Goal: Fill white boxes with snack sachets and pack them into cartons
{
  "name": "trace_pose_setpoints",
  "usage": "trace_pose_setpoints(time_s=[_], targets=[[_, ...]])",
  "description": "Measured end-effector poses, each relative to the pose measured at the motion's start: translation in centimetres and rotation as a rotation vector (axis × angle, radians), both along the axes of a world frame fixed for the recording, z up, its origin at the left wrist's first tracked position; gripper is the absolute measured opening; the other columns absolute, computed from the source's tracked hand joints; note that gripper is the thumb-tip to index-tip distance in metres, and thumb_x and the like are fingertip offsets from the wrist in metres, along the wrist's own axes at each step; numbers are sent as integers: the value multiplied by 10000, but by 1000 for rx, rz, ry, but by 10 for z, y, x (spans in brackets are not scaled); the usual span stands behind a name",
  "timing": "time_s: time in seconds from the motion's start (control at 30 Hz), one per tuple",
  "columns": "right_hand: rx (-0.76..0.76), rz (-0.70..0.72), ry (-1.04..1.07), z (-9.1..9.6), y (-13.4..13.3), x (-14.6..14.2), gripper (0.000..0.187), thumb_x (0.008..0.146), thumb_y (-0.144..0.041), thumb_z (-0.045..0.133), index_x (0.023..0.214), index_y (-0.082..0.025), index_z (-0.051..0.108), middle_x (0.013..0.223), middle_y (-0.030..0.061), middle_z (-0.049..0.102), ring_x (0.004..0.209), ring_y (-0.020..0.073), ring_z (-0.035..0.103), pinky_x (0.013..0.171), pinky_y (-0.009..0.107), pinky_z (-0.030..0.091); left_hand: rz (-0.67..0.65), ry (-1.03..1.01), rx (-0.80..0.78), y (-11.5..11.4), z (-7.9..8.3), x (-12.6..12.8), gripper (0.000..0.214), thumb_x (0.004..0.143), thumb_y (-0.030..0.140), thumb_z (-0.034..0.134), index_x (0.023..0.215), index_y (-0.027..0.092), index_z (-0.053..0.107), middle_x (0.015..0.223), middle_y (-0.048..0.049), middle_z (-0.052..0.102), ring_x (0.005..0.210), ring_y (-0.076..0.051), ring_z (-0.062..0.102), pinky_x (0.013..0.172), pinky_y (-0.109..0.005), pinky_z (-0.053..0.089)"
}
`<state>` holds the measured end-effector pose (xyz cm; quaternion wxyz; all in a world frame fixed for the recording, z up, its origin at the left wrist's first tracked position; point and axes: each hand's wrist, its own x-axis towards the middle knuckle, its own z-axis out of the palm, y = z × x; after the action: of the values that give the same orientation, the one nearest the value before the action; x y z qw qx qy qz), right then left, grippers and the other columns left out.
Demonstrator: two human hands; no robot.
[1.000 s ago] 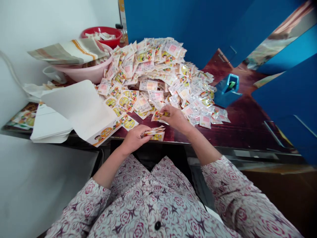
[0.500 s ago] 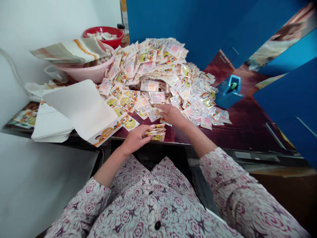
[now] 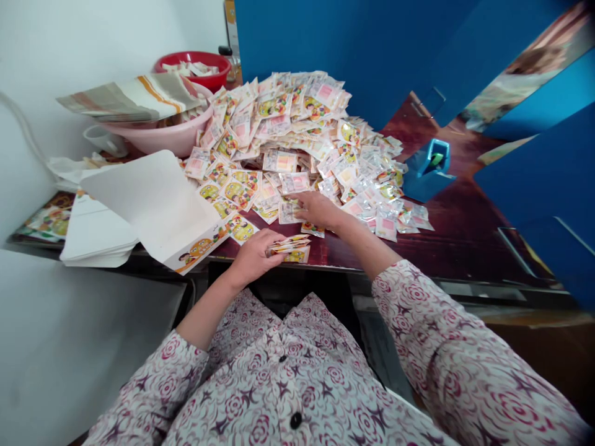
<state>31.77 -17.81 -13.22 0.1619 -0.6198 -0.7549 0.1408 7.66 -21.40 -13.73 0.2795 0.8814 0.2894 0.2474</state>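
A large heap of small printed sachets (image 3: 297,130) covers the dark red table (image 3: 446,229). My left hand (image 3: 253,254) is closed around a thin stack of sachets (image 3: 290,248) at the table's near edge. My right hand (image 3: 318,209) reaches into the heap's near side, palm down, with its fingers resting on a loose sachet (image 3: 290,212). Its fingers look partly curled over that packet.
An open white carton (image 3: 158,207) lies left of my hands, over flat white cartons (image 3: 95,238). A pink basin (image 3: 160,133) with folded paper and a red bowl (image 3: 198,65) stand behind. A blue tape dispenser (image 3: 430,167) sits right of the heap. Blue panels (image 3: 353,43) rise behind.
My right hand put down the sachet it held near the stack and moved forward into the heap onto another one. The left hand stayed put with its stack.
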Motion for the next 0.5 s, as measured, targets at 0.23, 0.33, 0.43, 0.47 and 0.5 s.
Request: trace_pose_setpoints(time_s=[0.23,0.33,0.43,0.47,0.5], targets=[[28,-22,158,13,-33,-17,167,866,-237,619,738,-161,697,803,30,661,739,144,558,702,264,403,15,-39,164,-5,-3,-2,260,860,200,663,1120,211,679,1512,-137,426,1417,-305,407,1131,-544,393],[-88,243,325,16,-49,-22,276,944,-308,537,769,-189,714,781,5,676,723,129,574,705,259,419,-10,-38,179,-4,-4,-2,210,855,193,670,1064,207,682,1585,-119,352,1491,-321,294,1176,-579,326],[-43,113,375,12,-36,-18,364,992,-363,452,888,-177,747,866,39,718,807,175,628,746,291,460,-71,-37,71,-2,-4,-1,217,882,196,631,1097,217,657,1308,-109,633,1255,-247,582,1059,-494,483],[25,15,338,9,-25,-15,351,996,-326,434,982,-166,746,964,63,731,892,201,643,796,311,472,-76,-39,35,-2,-3,-1,221,886,193,620,1103,219,650,1221,-92,676,1170,-225,630,1015,-460,514],[96,-64,272,7,-12,-12,338,989,-261,424,1103,-150,722,1100,93,720,1011,227,636,870,331,470,-64,-40,7,-2,-3,-1,227,883,190,616,1106,219,645,1169,-79,695,1115,-213,653,985,-435,530]])
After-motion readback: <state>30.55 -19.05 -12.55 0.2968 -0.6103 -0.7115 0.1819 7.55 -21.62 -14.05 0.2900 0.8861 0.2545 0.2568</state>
